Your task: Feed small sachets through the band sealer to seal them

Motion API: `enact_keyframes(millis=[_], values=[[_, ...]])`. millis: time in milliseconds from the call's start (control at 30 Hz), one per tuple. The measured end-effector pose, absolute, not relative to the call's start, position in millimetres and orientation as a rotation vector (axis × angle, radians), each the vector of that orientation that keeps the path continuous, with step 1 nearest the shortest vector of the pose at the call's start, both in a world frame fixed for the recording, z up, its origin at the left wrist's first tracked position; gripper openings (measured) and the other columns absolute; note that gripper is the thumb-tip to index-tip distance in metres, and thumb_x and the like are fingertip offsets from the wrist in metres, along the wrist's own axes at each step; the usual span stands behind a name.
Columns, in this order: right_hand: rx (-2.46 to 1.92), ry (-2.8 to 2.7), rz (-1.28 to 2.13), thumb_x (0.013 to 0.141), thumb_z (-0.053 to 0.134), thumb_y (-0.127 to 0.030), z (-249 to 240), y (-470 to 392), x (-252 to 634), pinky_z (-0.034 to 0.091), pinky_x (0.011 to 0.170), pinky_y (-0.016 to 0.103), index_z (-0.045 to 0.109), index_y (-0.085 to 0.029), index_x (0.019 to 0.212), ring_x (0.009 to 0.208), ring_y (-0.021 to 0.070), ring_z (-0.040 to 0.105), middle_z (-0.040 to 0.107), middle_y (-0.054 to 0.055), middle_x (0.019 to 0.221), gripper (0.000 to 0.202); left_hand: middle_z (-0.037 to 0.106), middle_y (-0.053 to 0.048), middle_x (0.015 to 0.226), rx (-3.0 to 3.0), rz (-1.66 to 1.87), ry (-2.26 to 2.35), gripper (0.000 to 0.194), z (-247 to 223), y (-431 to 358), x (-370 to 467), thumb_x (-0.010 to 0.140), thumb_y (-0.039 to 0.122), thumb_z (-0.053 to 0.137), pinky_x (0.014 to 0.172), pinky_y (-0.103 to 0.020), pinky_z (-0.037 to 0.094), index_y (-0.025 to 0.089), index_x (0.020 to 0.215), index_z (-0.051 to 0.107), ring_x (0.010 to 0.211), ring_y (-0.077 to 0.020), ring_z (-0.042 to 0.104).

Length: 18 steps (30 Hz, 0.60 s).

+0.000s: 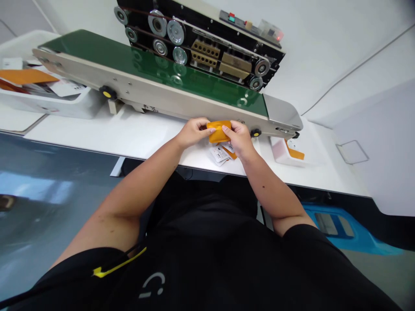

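Between my two hands is a small orange pouch (219, 135), raised over the white table near the front of the conveyor. My left hand (193, 131) pinches its left side, thumb on the face. On the right side, my right hand (240, 137) grips it, its thumb also pressed on the front. Just below lie several white printed packets (219, 154) and an orange one (230, 153), partly hidden by my right hand and the pouch.
A band sealing machine (207, 47) with metal wheels stands behind the green conveyor belt (129, 65). At left is a white bin (74, 106) of packets. A small translucent box (281, 154) with orange packets sits right. A blue stool (363, 237) stands below.
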State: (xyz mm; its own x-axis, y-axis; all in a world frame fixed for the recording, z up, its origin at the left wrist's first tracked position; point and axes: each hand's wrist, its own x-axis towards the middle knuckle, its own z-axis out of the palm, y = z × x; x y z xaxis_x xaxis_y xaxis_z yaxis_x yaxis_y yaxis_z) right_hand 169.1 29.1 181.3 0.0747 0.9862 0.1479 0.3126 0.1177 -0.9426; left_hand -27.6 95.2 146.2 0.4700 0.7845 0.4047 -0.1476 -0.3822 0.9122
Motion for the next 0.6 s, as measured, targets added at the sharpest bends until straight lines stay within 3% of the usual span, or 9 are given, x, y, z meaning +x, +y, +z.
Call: enact_keyframes(millis=[167,367,600], values=[[-1.363,-1.400,0.811,0.087,0.068,-0.067,177,28,174,0.047,0.053,0.031,0.068,-0.025,0.102,0.056,0.0154,0.055,0.062,-0.001,0.069,0.045,0.065,-0.001,0.074,1.515,1.241,0.530,0.049,146,98,-26,0.076,0.061,0.086,0.063,-0.025,0.046,0.016,0.079,0.065,0.067,-0.0123,0.059],[-1.399,-1.573,0.670,0.087,0.071,-0.051,195,24,183,0.047,0.059,0.032,0.069,-0.023,0.083,0.060,0.0155,0.056,0.059,0.001,0.074,0.029,0.071,-0.005,0.089,1.544,1.174,0.501,0.052,149,95,-26,0.073,0.058,0.089,0.071,-0.026,0.051,0.015,0.095,0.070,0.077,-0.0140,0.064],[-1.439,-1.991,0.396,0.087,0.065,-0.026,217,18,176,0.043,0.074,0.036,0.059,-0.022,0.069,0.077,0.0191,0.053,0.057,0.002,0.078,0.020,0.068,-0.005,0.086,1.667,1.119,0.476,0.048,149,93,-27,0.075,0.060,0.087,0.068,-0.027,0.048,0.015,0.085,0.071,0.076,-0.0138,0.061]])
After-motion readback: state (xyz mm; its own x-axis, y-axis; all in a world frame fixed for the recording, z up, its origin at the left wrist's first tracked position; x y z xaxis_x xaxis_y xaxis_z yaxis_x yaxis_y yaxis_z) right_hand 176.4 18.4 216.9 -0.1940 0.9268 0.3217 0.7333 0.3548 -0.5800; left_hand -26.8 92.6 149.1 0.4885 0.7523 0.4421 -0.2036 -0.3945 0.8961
